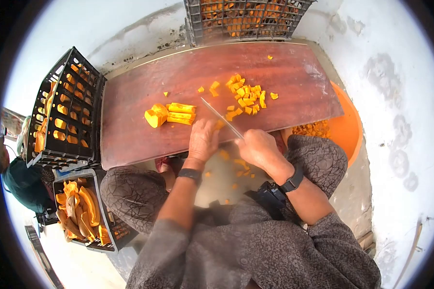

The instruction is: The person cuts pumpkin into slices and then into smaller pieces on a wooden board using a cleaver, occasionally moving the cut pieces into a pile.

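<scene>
My right hand grips a knife, its blade slanting up and left over the front part of the red-brown board. Close to the blade, the curled fingers of my left hand hold a blurred orange pumpkin piece near the board's front edge. Left of the knife lie pumpkin strips beside a thicker pumpkin chunk. To the blade's right, pumpkin cubes are spread in a loose pile. A few small bits lie apart on the board.
An orange basin with pumpkin cubes stands under the board's right end. Black crates with orange pieces stand left and behind. A lower-left crate holds pumpkin slices. Pieces lie on the floor. Another person is at left.
</scene>
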Available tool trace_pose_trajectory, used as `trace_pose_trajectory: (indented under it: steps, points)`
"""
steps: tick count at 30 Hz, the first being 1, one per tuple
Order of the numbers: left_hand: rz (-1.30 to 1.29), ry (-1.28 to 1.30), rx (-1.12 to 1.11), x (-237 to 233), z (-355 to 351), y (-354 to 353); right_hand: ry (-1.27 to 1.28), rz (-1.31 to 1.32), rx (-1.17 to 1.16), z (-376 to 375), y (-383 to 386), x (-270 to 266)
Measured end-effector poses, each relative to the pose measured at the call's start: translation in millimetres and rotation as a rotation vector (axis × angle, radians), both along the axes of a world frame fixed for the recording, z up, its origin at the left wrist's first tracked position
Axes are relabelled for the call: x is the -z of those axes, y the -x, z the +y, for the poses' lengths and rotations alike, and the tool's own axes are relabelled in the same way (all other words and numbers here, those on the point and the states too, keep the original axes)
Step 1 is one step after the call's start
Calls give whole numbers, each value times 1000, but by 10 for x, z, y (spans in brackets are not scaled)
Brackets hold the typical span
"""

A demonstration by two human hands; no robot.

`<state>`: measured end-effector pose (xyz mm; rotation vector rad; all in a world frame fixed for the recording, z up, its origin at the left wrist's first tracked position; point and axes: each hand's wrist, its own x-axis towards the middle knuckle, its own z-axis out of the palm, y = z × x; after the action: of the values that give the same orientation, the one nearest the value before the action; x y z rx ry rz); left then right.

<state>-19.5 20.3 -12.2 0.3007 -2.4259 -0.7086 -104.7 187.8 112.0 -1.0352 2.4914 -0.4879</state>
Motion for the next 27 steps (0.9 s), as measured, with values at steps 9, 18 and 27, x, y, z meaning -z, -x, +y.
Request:
trace_pose_trajectory:
  steps: [9,18,27]
  points:
    - [-28,-21,-2,17,-18,11,-79,37,0,22,-19,55]
    - [-85,-36,3,-33,-19,21,-241,-207,24,-108,108,-224]
    - [-44,-43,39,-42,-49,22,-390,-175,-47,-506,152,-148]
